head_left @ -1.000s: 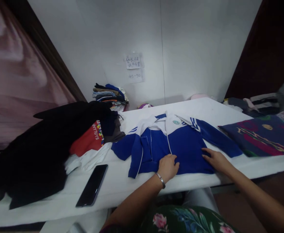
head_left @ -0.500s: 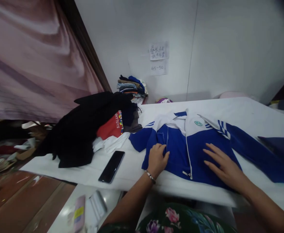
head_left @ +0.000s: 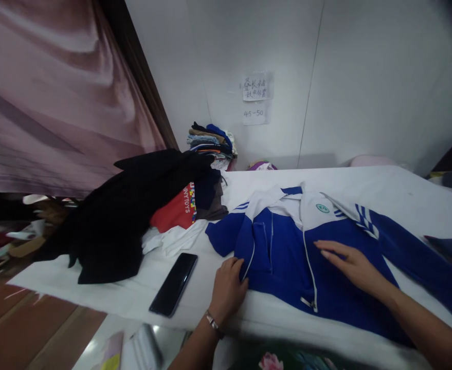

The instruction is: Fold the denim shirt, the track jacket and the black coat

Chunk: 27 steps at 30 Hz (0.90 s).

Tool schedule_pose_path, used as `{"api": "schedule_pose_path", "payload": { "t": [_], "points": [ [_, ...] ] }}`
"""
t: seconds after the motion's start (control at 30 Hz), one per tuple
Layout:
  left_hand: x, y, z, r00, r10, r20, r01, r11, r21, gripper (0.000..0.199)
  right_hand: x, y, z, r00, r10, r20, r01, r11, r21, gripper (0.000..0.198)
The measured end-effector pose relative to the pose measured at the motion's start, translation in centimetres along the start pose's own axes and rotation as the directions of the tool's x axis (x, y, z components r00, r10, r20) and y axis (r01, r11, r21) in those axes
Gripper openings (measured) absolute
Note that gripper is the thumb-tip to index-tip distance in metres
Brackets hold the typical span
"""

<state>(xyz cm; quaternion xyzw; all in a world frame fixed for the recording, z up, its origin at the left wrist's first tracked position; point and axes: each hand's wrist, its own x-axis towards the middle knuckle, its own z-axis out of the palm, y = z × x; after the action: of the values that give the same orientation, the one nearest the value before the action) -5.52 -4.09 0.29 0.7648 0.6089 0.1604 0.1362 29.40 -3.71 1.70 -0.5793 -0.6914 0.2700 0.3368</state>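
Blue-and-white jacket [head_left: 287,267] sprawled across white table [head_left: 364,182] in head view, bottom left corner at left hand [head_left: 229,288], other half under right hand [head_left: 351,264]. Left one curled at white-trimmed front edge [head_left: 251,257], pinching or just resting, can't tell. Right one loose, fingers stretched out near zip [head_left: 314,303], touching or hovering, can't tell either.

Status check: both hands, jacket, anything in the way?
Left hand at edge of jacket, grip unclear. Right hand open over its front. Jacket spread out, unzipped. Phone lies near left hand, apart from jacket.
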Motion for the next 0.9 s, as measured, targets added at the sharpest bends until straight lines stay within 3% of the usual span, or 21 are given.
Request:
{"api": "schedule_pose_path", "payload": {
  "t": [0.17,0.23,0.37,0.5,0.67,0.8,0.9],
  "points": [
    [-0.2,-0.8,0.1,0.999,0.001,-0.046,-0.001,1.000,-0.001,0.051,11.7,0.2,1.1,0.983,0.164,-0.084,-0.136,0.952,0.274,0.036],
    [0.0,-1.1,0.1,0.997,-0.028,-0.067,0.028,1.000,-0.004,0.053,16.4,1.2,2.4,0.957,0.261,-0.128,-0.230,0.949,0.213,0.035],
    [0.4,-1.7,-0.4,0.989,-0.122,-0.082,0.116,0.991,-0.073,0.047,23.5,3.1,4.8,0.926,0.321,-0.199,-0.299,0.945,0.133,0.033],
    [0.8,-2.4,-1.5,0.969,-0.206,-0.135,0.179,0.965,-0.191,0.029,27.5,4.2,6.6,0.902,0.357,-0.244,-0.337,0.934,0.120,0.035],
    [1.3,-2.5,-4.2,0.970,-0.211,-0.124,0.141,0.894,-0.425,0.027,31.1,3.8,7.2,0.892,0.360,-0.274,-0.320,0.930,0.181,0.032],
    [1.9,1.3,-6.8,0.996,-0.086,-0.030,0.046,0.756,-0.653,0.027,33.8,2.4,4.3,0.879,0.354,-0.319,-0.284,0.927,0.246,0.038],
    [3.2,6.1,-6.4,0.984,0.161,0.071,-0.064,0.702,-0.709,0.026,34.7,1.8,0.9,0.860,0.363,-0.360,-0.275,0.922,0.273,0.040]
  ]
}}
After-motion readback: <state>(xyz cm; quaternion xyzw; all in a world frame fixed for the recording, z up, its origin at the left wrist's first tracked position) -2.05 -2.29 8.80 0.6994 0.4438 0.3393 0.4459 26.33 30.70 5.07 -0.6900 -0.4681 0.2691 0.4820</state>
